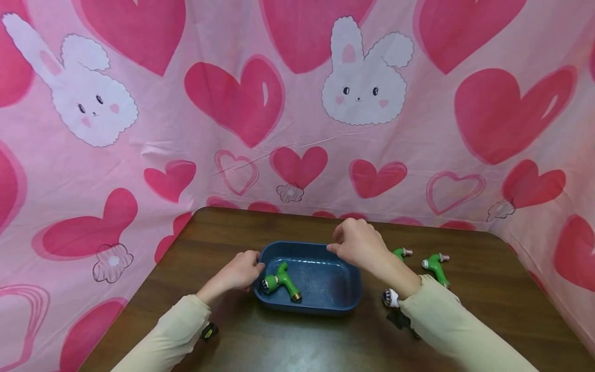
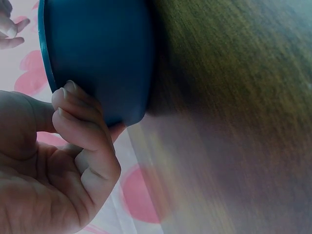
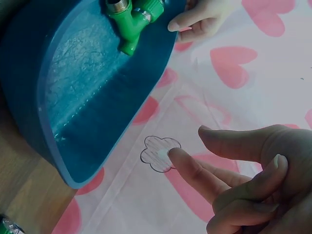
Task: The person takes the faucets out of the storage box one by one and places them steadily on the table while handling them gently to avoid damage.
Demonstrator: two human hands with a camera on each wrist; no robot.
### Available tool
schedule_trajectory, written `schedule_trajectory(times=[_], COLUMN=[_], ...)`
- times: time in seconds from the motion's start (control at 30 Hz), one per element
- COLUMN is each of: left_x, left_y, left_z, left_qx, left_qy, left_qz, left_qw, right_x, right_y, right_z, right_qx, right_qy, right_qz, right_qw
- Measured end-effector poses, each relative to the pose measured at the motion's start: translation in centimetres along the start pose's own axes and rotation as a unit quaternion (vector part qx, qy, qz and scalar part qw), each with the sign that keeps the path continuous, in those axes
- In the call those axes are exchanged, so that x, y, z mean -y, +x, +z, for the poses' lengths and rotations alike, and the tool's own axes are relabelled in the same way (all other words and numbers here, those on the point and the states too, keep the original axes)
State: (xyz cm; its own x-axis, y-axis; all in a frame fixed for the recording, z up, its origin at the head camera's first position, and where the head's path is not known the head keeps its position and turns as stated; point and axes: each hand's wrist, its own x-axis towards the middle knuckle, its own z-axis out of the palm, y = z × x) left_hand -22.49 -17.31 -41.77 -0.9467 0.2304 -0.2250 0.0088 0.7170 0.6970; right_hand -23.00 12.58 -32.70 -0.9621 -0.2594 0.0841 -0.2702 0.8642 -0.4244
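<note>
A blue plastic basin (image 1: 325, 309) stands on the table, with one green tap (image 1: 283, 281) lying in its left part. The tap has a ribbed green collar and a brass-coloured end. At the basin's left end my left hand (image 1: 239, 271) grips the wall, its curled fingers (image 2: 83, 119) against the outside. My right hand (image 1: 360, 243) is raised over the basin's back right corner. In the right wrist view its thumb and index finger are apart, with nothing between them, and the hand is clear of the rim.
Right of the basin, a green tap (image 1: 435, 266) lies on the brown wooden table (image 1: 492, 289). Another green piece (image 1: 401, 252) is partly hidden by the right forearm, beside which a white-and-metal end (image 1: 389, 298) shows. A pink cloth (image 1: 297, 134) with hearts and rabbits hangs behind the table.
</note>
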Motion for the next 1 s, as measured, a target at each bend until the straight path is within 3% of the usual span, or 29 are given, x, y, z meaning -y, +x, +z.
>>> schedule_trajectory(times=[1.0], left_x=[0.0], left_y=[0.1], left_z=[0.1], left_qx=[0.000], left_qy=[-0.004], left_qz=[-0.007], left_qw=[1.0000], right_x=[2.3], right_y=[1.9], right_z=[2.2], right_qx=[0.052], right_qy=[-0.002], right_qz=[0.001], right_qw=[0.9986])
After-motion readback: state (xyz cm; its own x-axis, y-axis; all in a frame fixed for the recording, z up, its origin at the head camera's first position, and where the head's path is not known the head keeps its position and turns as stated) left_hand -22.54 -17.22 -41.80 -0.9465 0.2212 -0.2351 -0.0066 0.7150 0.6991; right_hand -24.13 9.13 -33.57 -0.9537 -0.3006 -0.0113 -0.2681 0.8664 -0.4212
